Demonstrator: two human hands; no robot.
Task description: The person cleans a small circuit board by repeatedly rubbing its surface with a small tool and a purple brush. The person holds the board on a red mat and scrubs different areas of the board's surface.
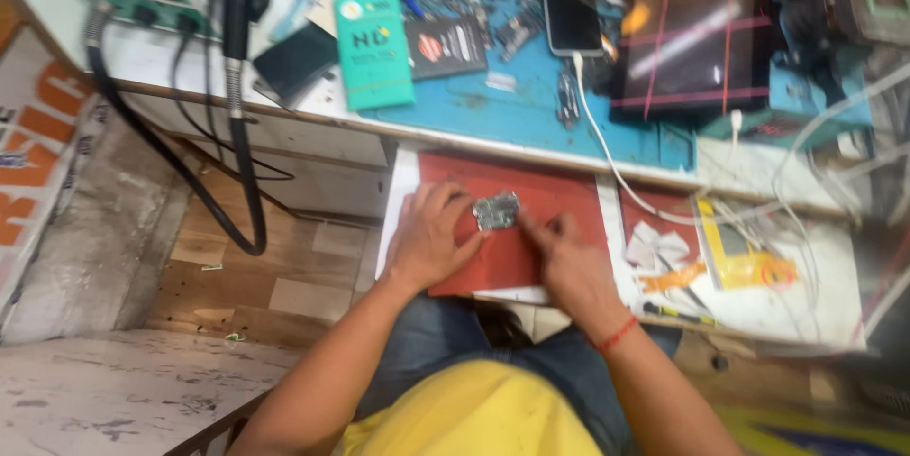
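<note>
Where it lies: as the small circuit board (496,210) sits on the red mat (550,192), both hands close in on it.
Left hand (431,233): fingers curled, pinching the board's left edge, palm down on the mat.
Right hand (567,257): loosely closed, fingertips pressing at the board's right edge; a red thread circles the wrist.
Tabletop (664,148): blue further back, cluttered.
Beyond: a green box (373,48), a dark phone (572,15) with a white cable (607,157).
</note>
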